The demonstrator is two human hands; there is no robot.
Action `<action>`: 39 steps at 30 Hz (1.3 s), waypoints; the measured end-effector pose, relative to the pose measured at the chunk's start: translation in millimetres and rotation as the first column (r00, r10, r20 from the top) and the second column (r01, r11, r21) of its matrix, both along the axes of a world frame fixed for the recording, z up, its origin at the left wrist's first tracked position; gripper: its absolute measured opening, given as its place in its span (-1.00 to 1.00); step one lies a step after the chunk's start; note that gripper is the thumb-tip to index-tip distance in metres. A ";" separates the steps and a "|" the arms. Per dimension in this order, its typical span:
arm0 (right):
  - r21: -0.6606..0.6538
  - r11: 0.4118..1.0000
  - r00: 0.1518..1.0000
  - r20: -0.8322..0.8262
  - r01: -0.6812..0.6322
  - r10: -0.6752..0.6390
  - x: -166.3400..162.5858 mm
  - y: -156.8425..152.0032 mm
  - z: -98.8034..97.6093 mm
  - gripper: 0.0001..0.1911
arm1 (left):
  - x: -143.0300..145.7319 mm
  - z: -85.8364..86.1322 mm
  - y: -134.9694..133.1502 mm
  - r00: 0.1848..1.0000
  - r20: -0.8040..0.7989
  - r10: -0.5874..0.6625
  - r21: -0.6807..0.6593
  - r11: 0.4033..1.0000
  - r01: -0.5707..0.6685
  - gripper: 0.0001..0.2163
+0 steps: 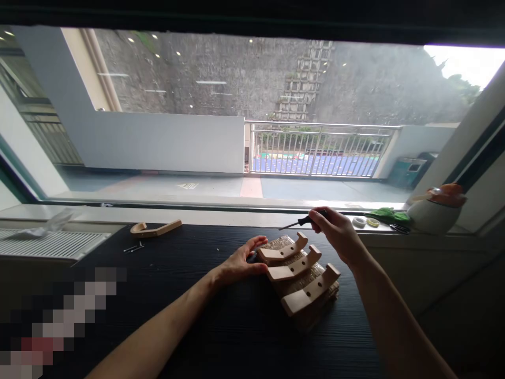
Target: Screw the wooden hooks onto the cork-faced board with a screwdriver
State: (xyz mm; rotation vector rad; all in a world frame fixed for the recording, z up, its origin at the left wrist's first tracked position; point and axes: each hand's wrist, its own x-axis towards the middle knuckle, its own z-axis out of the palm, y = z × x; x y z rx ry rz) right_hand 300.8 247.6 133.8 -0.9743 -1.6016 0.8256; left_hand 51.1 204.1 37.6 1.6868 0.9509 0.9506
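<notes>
A wooden board (311,310) with three pale wooden hooks (294,268) lies on the dark table (189,295) in front of me. My left hand (241,261) rests against the board's left end, fingers curled on its edge beside the nearest hook. My right hand (337,234) hovers just above the board's far end, closed on a small black-handled screwdriver (300,221) whose tip points left.
A loose wooden hook (155,229) and a couple of screws (134,247) lie at the table's far left. On the windowsill stand tape rolls (365,222), a green cloth (389,215) and a white-and-orange figure (436,208). A vent grille (51,243) is at left.
</notes>
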 end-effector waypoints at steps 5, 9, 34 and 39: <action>-0.035 0.999 0.994 0.105 -0.022 0.025 -10.6 19.3 -10.7 -0.65 | 2.2 0.2 5.8 0.972 -0.204 -0.114 0.052 0.991 0.127 -0.16; 0.064 0.998 0.939 0.344 -0.025 0.001 -15.9 24.9 14.3 -0.59 | -3.4 0.7 -10.0 0.925 -0.379 -0.003 0.211 0.974 0.089 -0.33; -0.159 0.957 0.706 0.647 -0.244 0.288 -11.9 22.9 -8.9 -0.64 | -35.0 -28.3 -31.3 0.739 -0.357 0.572 0.407 0.807 -0.428 -0.52; 0.124 0.981 0.832 0.551 -0.147 0.055 -13.7 1.9 10.6 -0.68 | -35.6 -23.6 -28.8 0.688 -0.256 0.679 0.447 0.714 -0.539 -0.76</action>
